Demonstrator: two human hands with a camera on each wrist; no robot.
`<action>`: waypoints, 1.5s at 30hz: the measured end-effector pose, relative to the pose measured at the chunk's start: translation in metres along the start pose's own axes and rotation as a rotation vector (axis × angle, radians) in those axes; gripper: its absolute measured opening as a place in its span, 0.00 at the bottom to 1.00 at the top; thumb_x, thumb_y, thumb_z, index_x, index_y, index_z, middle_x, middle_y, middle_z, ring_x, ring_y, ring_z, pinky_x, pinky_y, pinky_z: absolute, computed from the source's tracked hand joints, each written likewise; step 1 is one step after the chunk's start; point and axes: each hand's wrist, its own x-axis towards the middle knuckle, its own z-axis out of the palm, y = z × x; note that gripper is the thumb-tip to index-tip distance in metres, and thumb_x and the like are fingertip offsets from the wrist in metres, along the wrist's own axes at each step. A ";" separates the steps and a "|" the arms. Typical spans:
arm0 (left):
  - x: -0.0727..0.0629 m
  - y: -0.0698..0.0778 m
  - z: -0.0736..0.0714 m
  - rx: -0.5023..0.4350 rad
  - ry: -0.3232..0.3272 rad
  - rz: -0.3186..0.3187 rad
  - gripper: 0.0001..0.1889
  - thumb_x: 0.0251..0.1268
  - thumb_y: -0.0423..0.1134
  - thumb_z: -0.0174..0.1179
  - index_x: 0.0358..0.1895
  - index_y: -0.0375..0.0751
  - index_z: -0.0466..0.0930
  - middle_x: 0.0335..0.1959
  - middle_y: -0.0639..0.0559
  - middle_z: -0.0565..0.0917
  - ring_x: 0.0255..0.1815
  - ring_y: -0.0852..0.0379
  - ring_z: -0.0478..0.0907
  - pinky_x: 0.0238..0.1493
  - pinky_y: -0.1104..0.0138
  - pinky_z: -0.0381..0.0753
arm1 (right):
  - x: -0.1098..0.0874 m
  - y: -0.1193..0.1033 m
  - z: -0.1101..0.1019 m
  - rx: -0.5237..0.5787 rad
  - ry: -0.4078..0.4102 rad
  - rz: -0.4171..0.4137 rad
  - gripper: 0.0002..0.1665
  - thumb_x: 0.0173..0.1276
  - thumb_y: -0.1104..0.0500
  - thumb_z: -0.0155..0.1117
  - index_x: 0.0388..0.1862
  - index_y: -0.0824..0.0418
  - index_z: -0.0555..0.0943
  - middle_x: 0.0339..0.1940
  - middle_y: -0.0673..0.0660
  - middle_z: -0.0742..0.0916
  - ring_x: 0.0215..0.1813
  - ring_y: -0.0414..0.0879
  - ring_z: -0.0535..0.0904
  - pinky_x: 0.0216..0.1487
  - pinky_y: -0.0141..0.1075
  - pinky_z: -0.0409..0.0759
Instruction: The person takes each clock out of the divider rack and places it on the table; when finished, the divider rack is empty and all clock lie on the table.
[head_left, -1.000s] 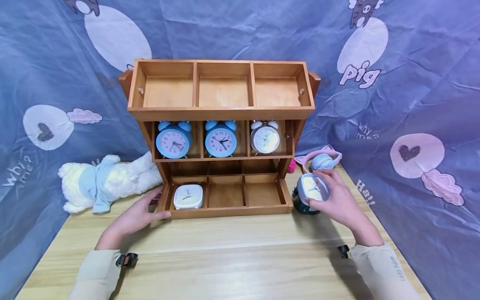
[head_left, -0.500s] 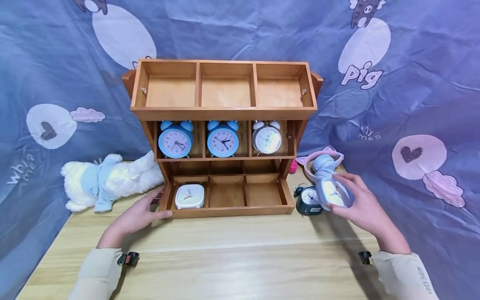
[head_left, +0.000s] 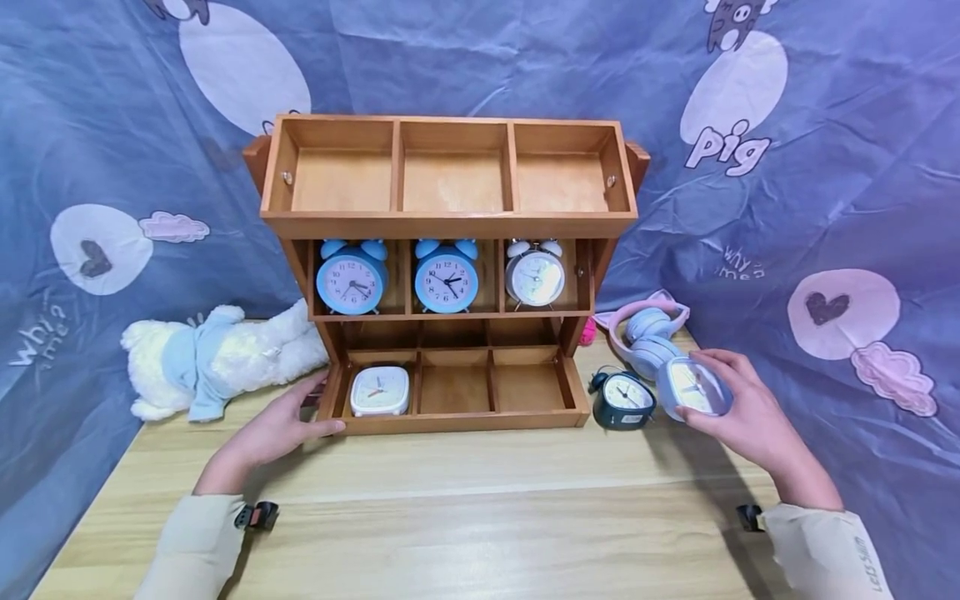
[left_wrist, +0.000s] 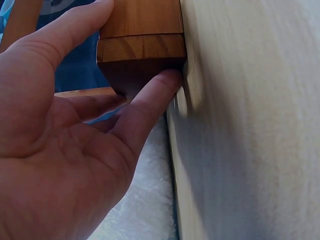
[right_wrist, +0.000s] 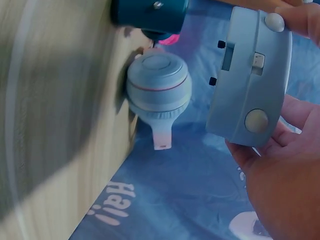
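Note:
A wooden three-tier shelf (head_left: 450,223) stands at the back of the table. My left hand (head_left: 281,425) lies against its lower left corner (left_wrist: 142,47), thumb and fingers either side of the wood. The bottom tier's left compartment holds a white square clock (head_left: 379,390). My right hand (head_left: 738,412) holds a pale blue square clock (head_left: 693,388) off the table, right of the shelf; its back (right_wrist: 250,75) shows in the right wrist view. A dark teal round clock (head_left: 622,400) stands on the table between that clock and the shelf.
Two blue twin-bell clocks (head_left: 351,279) (head_left: 446,279) and a white one (head_left: 533,277) fill the middle tier. Pink and blue headphones (head_left: 648,329) lie behind the dark clock. A white plush toy (head_left: 217,358) lies left of the shelf. A blue printed cloth (head_left: 825,208) surrounds the table.
My right hand has lifted the pale blue clock off the dark teal clock and carried it to the right. The left hand has stayed at the shelf's corner.

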 end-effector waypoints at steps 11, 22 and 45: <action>0.004 0.003 -0.003 0.002 0.002 0.019 0.53 0.77 0.50 0.74 0.90 0.27 0.51 0.83 0.24 0.70 0.80 0.24 0.73 0.78 0.30 0.73 | -0.005 0.018 0.005 -0.021 -0.019 0.044 0.51 0.54 0.56 0.88 0.77 0.66 0.79 0.74 0.70 0.77 0.65 0.70 0.76 0.55 0.34 0.63; 0.001 0.003 -0.001 0.012 0.000 0.006 0.54 0.77 0.50 0.74 0.90 0.29 0.51 0.82 0.24 0.71 0.79 0.25 0.75 0.77 0.30 0.75 | -0.008 0.026 0.016 -0.038 -0.050 0.035 0.50 0.53 0.55 0.90 0.75 0.66 0.80 0.73 0.66 0.79 0.68 0.69 0.76 0.59 0.39 0.67; -0.001 0.002 0.001 0.000 0.003 -0.004 0.52 0.77 0.49 0.74 0.91 0.30 0.52 0.82 0.24 0.72 0.77 0.25 0.76 0.75 0.32 0.77 | -0.009 0.043 0.032 -0.035 -0.160 0.071 0.49 0.58 0.54 0.86 0.75 0.72 0.78 0.74 0.72 0.77 0.69 0.76 0.74 0.62 0.71 0.70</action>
